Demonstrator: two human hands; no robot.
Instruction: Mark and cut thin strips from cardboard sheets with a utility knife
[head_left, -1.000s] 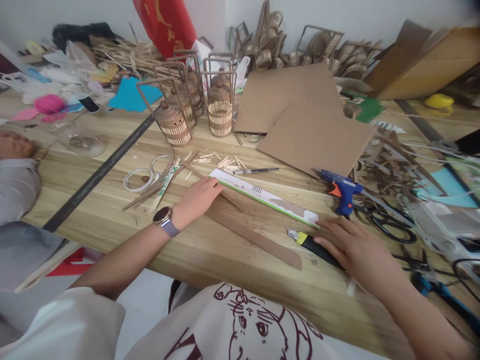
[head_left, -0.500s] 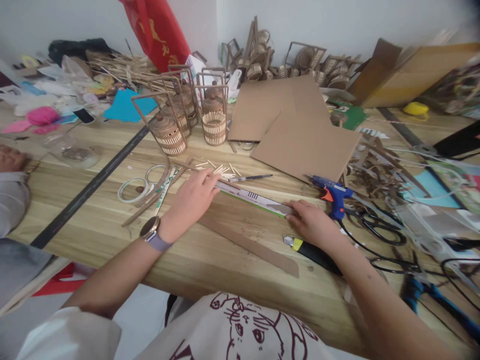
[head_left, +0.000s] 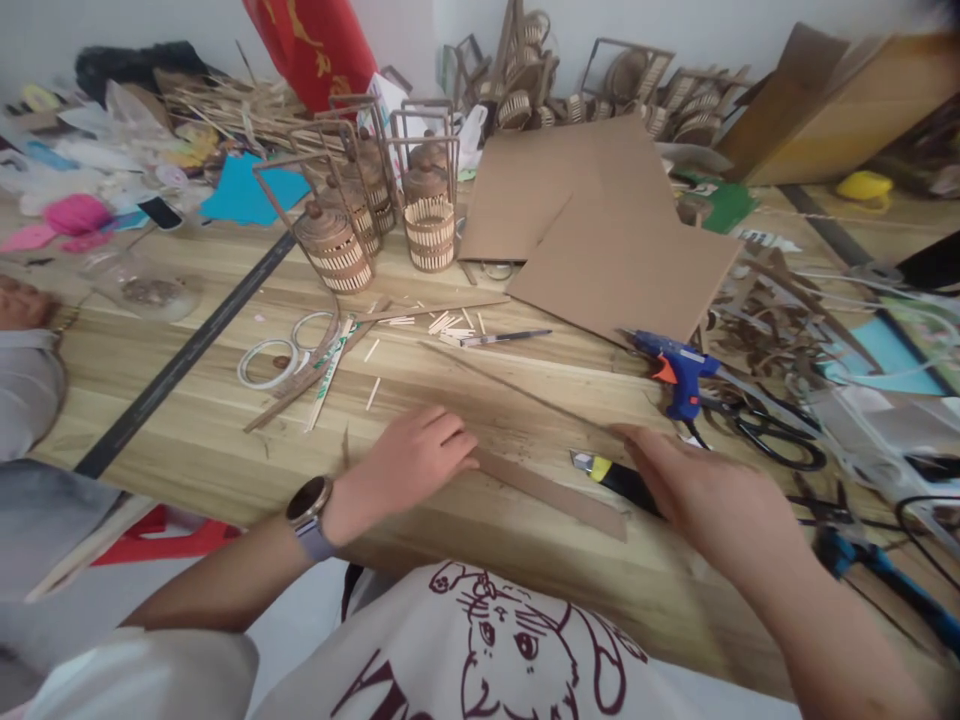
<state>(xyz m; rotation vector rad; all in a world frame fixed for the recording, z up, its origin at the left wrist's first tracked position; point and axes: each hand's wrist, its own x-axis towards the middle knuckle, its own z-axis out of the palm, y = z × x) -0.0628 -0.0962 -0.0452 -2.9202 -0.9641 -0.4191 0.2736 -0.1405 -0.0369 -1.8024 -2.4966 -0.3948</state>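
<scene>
My left hand lies flat, fingers spread, on the near end of a long brown cardboard strip on the wooden table. My right hand is blurred by motion. Its fingertips meet the right end of the ruler, which is tipped up on edge and shows only as a thin line running back to the left. A yellow and black utility knife lies just left of the right hand, partly under it.
A blue glue gun and black scissors lie to the right. Cardboard sheets, small woven lanterns, tape rolls, a pen and loose sticks lie beyond. Another person's sleeve rests at the left edge.
The ruler has gone from lying flat to tipped on edge, with my right hand at its end. My left hand slid off the ruler, nearer me, onto the cardboard strip.
</scene>
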